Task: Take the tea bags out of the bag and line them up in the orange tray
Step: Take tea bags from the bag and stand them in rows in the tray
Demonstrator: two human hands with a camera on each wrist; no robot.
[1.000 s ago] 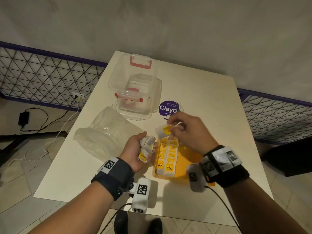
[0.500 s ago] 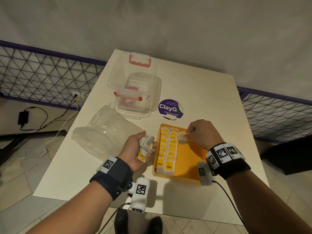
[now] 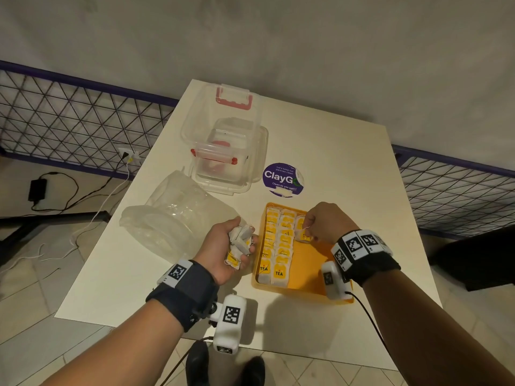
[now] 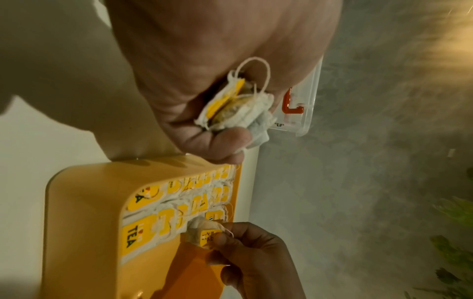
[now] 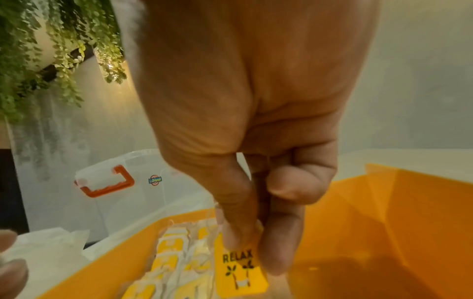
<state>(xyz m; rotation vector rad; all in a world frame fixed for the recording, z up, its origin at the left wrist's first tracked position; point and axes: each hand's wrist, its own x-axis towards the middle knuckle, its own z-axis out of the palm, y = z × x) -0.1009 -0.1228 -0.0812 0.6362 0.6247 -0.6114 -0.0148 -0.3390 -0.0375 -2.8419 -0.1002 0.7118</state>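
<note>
My right hand (image 3: 327,222) pinched a tea bag (image 3: 303,234) low over the third row in the tray (image 3: 306,277), my left (image 3: 227,250) gripped a bunch (image 3: 240,242); its loose string could have snagged my fingers, dragging the rows crooked.

Orange tray (image 3: 306,285); white tea bags (image 3: 274,246) with yellow tags, black "TEA" lettering. Yellow tag (image 5: 239,269) printed "RELAX" in black. Clear box (image 3: 223,140) with red clasps. Purple round sticker (image 3: 281,176), white lettering. Cream worktop (image 3: 334,151). Black-and-white checkered markers on wristbands (image 3: 359,246).
</note>
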